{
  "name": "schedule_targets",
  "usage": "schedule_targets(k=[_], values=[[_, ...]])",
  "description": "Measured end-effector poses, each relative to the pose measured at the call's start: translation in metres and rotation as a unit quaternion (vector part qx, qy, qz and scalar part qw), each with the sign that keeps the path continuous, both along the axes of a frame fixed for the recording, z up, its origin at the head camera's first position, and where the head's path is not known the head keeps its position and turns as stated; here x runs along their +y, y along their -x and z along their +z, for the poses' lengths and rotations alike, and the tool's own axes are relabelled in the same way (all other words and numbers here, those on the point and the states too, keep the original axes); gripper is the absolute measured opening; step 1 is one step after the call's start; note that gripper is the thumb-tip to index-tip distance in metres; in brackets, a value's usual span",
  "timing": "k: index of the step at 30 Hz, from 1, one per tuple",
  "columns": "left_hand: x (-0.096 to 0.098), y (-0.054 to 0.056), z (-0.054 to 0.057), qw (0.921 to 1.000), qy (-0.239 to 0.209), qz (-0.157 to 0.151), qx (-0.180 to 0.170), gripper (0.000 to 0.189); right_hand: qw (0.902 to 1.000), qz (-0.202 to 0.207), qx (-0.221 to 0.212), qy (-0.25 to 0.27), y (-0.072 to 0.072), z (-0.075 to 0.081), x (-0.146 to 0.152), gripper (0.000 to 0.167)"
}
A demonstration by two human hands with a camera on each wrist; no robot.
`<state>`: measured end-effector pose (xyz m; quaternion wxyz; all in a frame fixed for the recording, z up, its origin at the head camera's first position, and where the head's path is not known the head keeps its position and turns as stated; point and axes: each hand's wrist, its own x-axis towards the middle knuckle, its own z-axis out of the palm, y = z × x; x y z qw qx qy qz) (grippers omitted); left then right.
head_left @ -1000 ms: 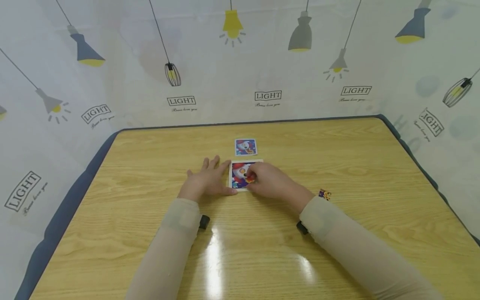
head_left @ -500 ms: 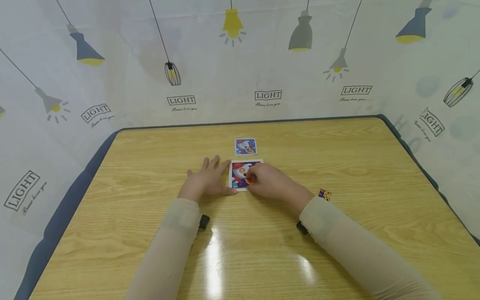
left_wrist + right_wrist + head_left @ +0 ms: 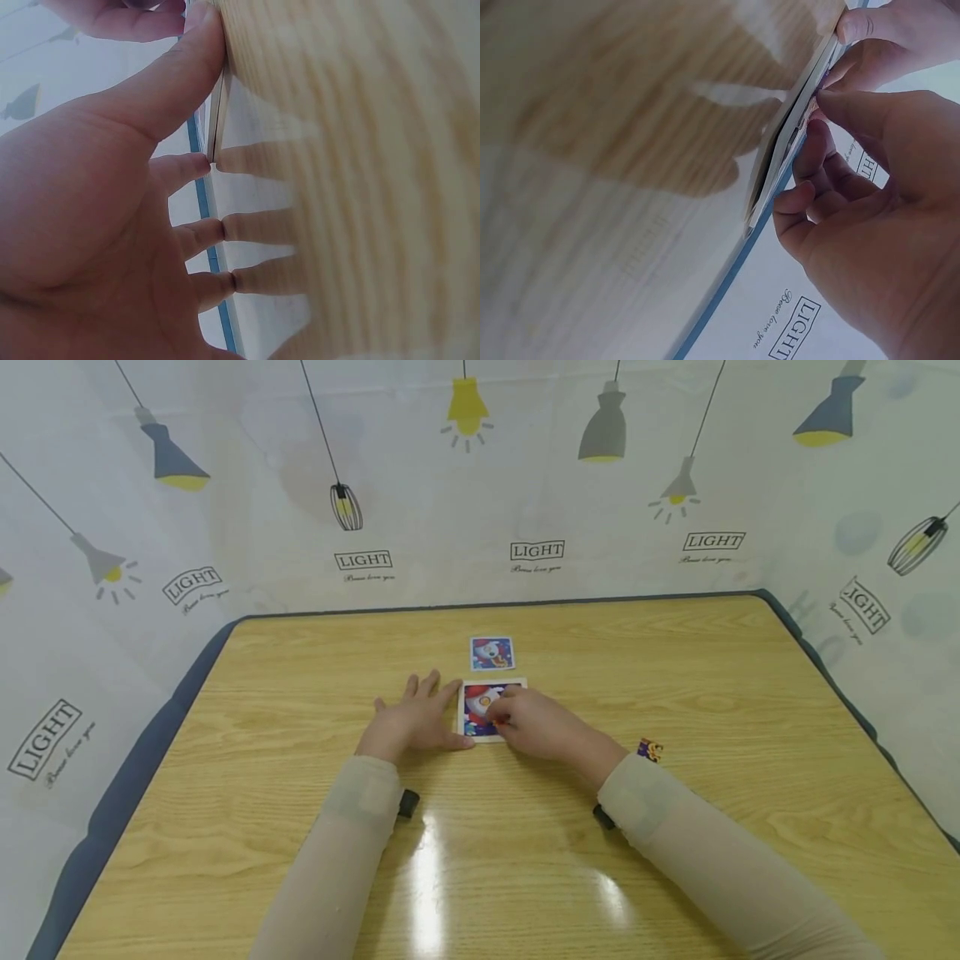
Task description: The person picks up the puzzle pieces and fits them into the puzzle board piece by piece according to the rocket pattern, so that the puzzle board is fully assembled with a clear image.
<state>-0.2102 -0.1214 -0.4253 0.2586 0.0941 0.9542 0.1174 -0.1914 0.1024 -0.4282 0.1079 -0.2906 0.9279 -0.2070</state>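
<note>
A small jigsaw puzzle in a white-edged tray (image 3: 480, 682) lies on the table, its picture showing a white and red character on dark blue. My left hand (image 3: 412, 720) is spread flat on the left of it, thumb at the tray's lower left corner and index finger at the upper left. In the left wrist view, the thumb (image 3: 176, 75) presses along the tray's edge. The right hand (image 3: 543, 722) bends over the puzzle's right part, thumb and index finger pinching a puzzle piece at its surface, mostly hidden by the fingers.
Behind the tray lies a square picture card (image 3: 491, 653) with the same design. One loose puzzle piece (image 3: 649, 749), purple and orange, sits beside the right wrist. A lamp-printed cloth (image 3: 442, 502) rises at the wooden table's (image 3: 315, 643) back edge and sides.
My right fingertips have shifted slightly left over the puzzle. The left hand stays in place, and the tray, card and loose piece have not moved.
</note>
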Motion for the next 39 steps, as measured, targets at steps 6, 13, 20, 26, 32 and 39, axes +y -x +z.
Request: schedule_targets(k=[6,13,20,26,32,39], values=[[0.000,-0.003,0.006,1.0000,-0.003,0.001,0.000,0.112,0.9998,0.019,0.005,0.004,-0.001,-0.002,0.000,0.025],[0.000,0.001,-0.001,0.9999,-0.007,0.012,-0.005,0.113,0.9999,0.016,0.002,0.003,-0.001,-0.002,-0.001,0.025],[0.000,0.000,0.001,0.9999,-0.009,0.013,-0.005,0.111,0.9999,0.014,0.000,0.002,-0.002,0.002,0.001,0.025],[0.001,-0.005,0.004,1.0000,-0.004,0.007,0.000,0.110,0.9996,-0.011,-0.019,0.015,-0.004,0.009,0.013,0.024],[0.000,0.001,-0.006,1.0000,0.002,0.008,0.001,0.112,0.9978,-0.041,-0.040,0.033,-0.003,0.016,0.046,0.027],[0.000,-0.001,-0.003,1.0000,0.001,0.007,-0.001,0.111,0.9968,-0.063,-0.026,0.043,-0.002,0.024,0.098,0.033]])
